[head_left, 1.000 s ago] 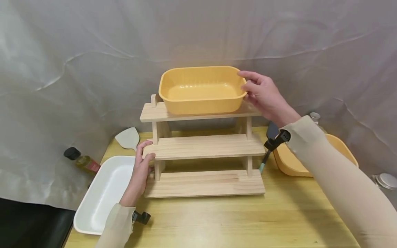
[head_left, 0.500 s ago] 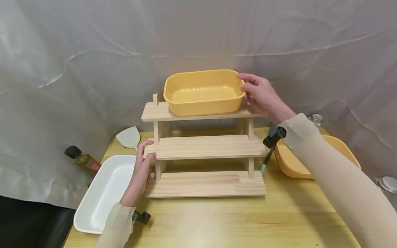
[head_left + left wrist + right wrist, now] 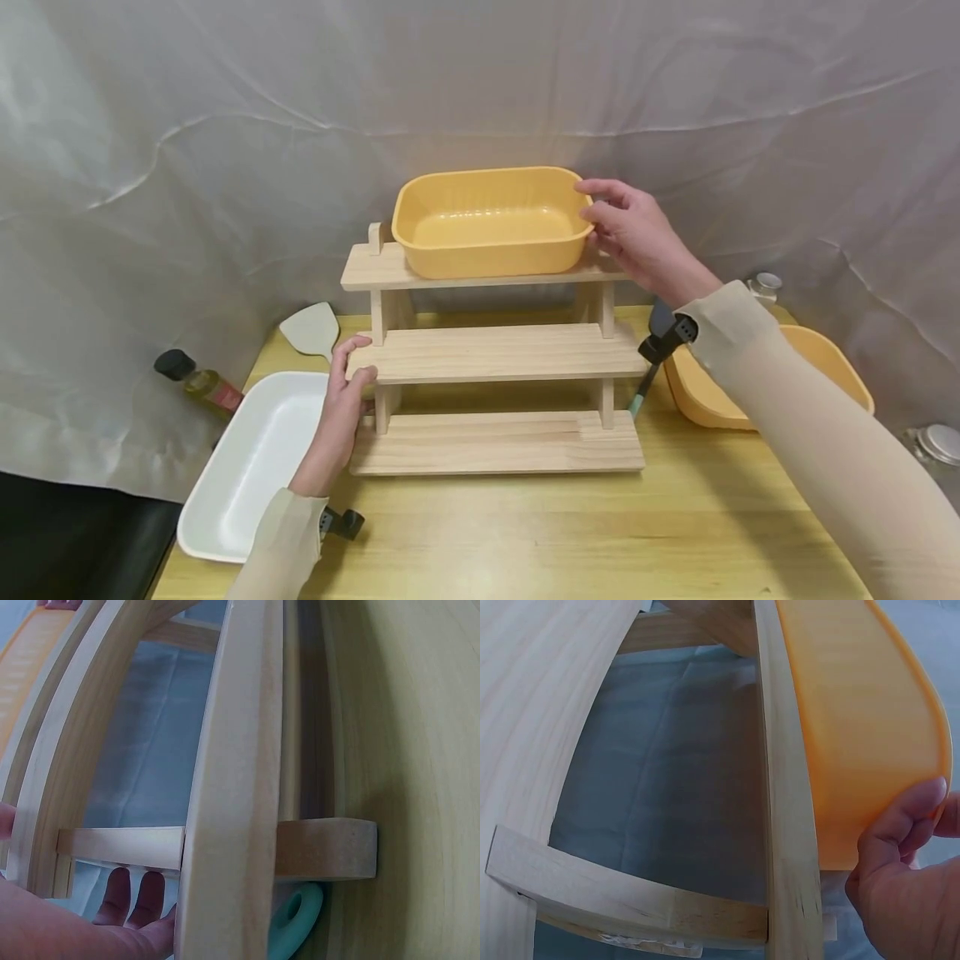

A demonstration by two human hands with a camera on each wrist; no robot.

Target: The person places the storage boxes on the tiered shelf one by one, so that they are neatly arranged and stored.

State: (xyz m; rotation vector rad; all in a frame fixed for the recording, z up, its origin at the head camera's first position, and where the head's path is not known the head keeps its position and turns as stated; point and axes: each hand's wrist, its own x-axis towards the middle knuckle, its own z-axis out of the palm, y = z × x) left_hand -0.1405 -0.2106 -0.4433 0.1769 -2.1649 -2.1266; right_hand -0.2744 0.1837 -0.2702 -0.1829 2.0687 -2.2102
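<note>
A three-tier wooden shelf stand (image 3: 495, 354) stands on the table. On its top tier sits a yellow rectangular basin (image 3: 491, 225). My right hand (image 3: 637, 233) pinches the basin's right rim between thumb and fingers; the right wrist view shows the hand (image 3: 911, 862) at the basin's wall (image 3: 870, 742). At the stand's left end, my left hand (image 3: 341, 417) grips the middle tier. Up close in the left wrist view, fingers (image 3: 146, 896) curl beneath a side piece of the stand. The far side of the basin's base is hidden.
A white basin (image 3: 255, 467) lies left of the stand, near a white spatula head (image 3: 311, 329) and a dark-capped bottle (image 3: 198, 383). On the right are another yellow basin (image 3: 825, 367), a dark utensil with a green handle (image 3: 636, 406) and glass jars (image 3: 937, 446). A grey curtain (image 3: 480, 75) hangs behind.
The yellow basin has shifted slightly lower and farther back on the top tier, with my right hand still on its rim. My left hand keeps its place on the stand.
</note>
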